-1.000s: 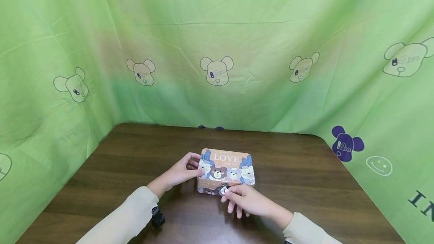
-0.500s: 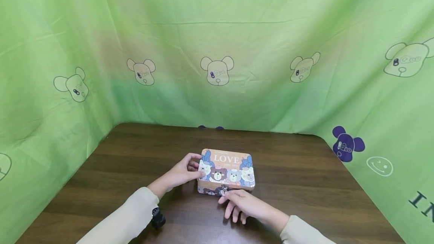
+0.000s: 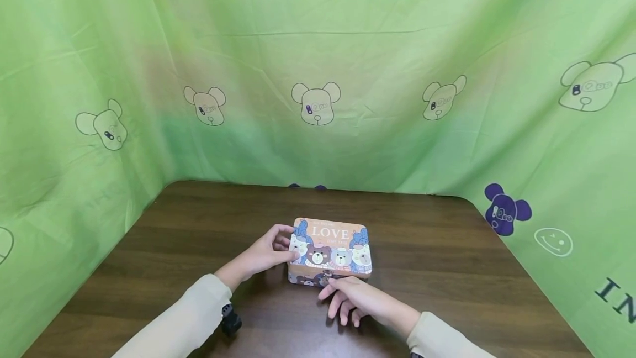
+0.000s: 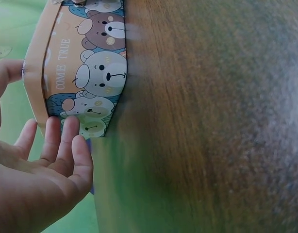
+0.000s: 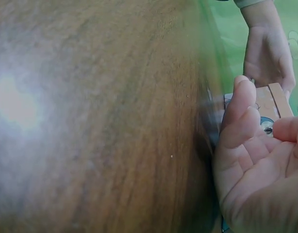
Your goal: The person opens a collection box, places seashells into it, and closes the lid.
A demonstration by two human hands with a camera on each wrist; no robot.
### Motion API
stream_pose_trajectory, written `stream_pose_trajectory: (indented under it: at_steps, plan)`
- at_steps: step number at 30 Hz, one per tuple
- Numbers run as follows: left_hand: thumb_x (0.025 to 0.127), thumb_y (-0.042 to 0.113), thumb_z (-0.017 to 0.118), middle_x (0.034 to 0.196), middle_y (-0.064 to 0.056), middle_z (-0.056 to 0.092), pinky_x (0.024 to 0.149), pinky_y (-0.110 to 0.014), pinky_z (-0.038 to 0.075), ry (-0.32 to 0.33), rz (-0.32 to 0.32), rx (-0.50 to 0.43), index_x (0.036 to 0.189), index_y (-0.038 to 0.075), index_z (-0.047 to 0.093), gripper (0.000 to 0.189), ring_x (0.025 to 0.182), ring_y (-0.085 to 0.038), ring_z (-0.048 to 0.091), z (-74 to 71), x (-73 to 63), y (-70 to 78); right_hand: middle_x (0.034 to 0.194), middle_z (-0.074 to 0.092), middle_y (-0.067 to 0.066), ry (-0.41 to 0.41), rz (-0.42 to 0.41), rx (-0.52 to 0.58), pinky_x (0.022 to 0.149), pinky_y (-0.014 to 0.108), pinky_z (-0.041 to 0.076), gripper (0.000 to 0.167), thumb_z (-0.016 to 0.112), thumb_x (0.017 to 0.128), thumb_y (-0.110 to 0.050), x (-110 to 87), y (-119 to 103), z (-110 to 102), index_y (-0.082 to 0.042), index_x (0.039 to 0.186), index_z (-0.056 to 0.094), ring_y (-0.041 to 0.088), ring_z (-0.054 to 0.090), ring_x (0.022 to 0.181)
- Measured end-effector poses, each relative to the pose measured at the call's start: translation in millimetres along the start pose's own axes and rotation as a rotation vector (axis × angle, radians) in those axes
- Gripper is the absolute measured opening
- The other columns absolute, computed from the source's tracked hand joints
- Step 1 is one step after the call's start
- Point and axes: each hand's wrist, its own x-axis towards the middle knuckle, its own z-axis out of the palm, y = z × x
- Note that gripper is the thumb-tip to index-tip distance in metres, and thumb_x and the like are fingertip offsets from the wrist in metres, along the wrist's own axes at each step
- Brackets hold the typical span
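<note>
A small hinged tin box point(image 3: 330, 245) with LOVE and cartoon bears printed on its lid lies closed on the table, its metal latch point(image 3: 328, 273) facing me. My left hand point(image 3: 265, 250) grips the box's left end, thumb on the lid's near corner and the other fingers around the side. Those fingertips point(image 4: 53, 124) lie against the box in the left wrist view. My right hand point(image 3: 358, 297) is at the front, its thumb tip at or right beside the round latch plate point(image 5: 267, 127). Its other fingers hang loosely bent below, apart from the thumb; whether the thumb touches metal I cannot tell.
The brown wooden table point(image 3: 208, 220) extends around the box on all sides. A green cloth point(image 3: 318, 148) with printed bear heads hangs behind it and along both sides. A black wrist device point(image 3: 231, 319) sits under the left sleeve.
My right thumb and index have parted at the latch, and that hand has shifted slightly left and down. The latch piece between them has dropped from sight. Left hand and box stay put.
</note>
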Motion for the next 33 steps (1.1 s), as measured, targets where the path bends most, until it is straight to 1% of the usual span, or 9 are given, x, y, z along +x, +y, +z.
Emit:
stream_pose_trajectory:
  at_steps: [7,11,16,20,24,29,31,33]
  plan:
    - [0.087,0.022,0.080,0.112,-0.009,0.058,0.069,-0.036,0.050,-0.012,-0.010,0.017,0.139,0.011,0.050,0.061,0.101,-0.023,0.059,-2.8,-0.4,2.8,0.076,0.066,0.004,0.021,-0.002,0.003,0.043,0.020,0.037,0.047,0.038,0.108,-0.036,3.4,2,1,0.003,0.112,0.065,0.009,0.055,0.054]
    - [0.087,0.021,0.080,0.112,-0.009,0.058,0.071,-0.036,0.050,-0.015,-0.006,0.018,0.139,0.010,0.050,0.061,0.101,-0.024,0.059,-3.8,0.3,2.7,0.076,0.066,0.004,0.026,-0.003,0.003,0.042,0.020,0.038,0.048,0.039,0.107,-0.037,4.6,3,1,0.002,0.111,0.066,0.009,0.055,0.054]
    - [0.087,0.021,0.080,0.112,-0.009,0.058,0.072,-0.035,0.050,-0.024,0.006,0.010,0.139,0.009,0.050,0.061,0.101,-0.024,0.059,-3.1,1.1,0.0,0.077,0.067,0.005,-0.002,-0.001,-0.017,0.044,0.021,0.040,0.049,0.039,0.108,-0.039,0.9,1,2,0.002,0.110,0.066,0.010,0.056,0.056]
    - [0.087,0.020,0.080,0.111,-0.010,0.058,0.072,-0.035,0.050,-0.025,0.020,0.008,0.139,0.008,0.050,0.061,0.101,-0.024,0.059,-2.9,1.6,-1.2,0.078,0.067,0.005,-0.034,-0.021,-0.049,0.046,0.023,0.041,0.048,0.039,0.108,-0.038,-4.4,-3,1,0.002,0.111,0.066,0.012,0.057,0.058]
    - [0.087,0.020,0.080,0.111,-0.010,0.058,0.073,-0.035,0.050,-0.025,0.031,0.014,0.139,0.008,0.050,0.060,0.102,-0.024,0.059,-2.8,2.7,-1.4,0.081,0.069,0.007,-0.034,-0.073,-0.113,0.048,0.024,0.043,0.046,0.040,0.108,-0.035,-10.0,-10,-5,0.003,0.113,0.066,0.015,0.059,0.061]
    - [0.088,0.020,0.079,0.112,-0.010,0.058,0.075,-0.035,0.051,-0.030,0.045,0.029,0.139,0.008,0.050,0.060,0.103,-0.025,0.059,-3.1,4.0,-2.2,0.086,0.069,0.011,-0.015,-0.141,-0.204,0.050,0.026,0.046,0.046,0.037,0.110,-0.032,-19.1,-21,-18,0.003,0.117,0.065,0.019,0.062,0.067]
    - [0.088,0.021,0.079,0.112,-0.010,0.058,0.077,-0.037,0.051,-0.036,0.054,0.037,0.138,0.008,0.050,0.059,0.104,-0.025,0.059,-3.8,4.3,-2.0,0.088,0.069,0.010,0.007,-0.164,-0.251,0.052,0.027,0.048,0.044,0.038,0.110,-0.031,-24.5,-26,-24,0.002,0.117,0.065,0.020,0.063,0.068]
    - [0.089,0.022,0.077,0.113,-0.009,0.059,0.081,-0.039,0.051,-0.037,0.064,0.053,0.137,0.008,0.051,0.057,0.105,-0.026,0.059,-4.8,5.2,-2.2,0.089,0.070,0.008,0.052,-0.206,-0.321,0.054,0.028,0.051,0.041,0.040,0.110,-0.030,-29.7,-32,-30,0.000,0.116,0.066,0.019,0.064,0.069]
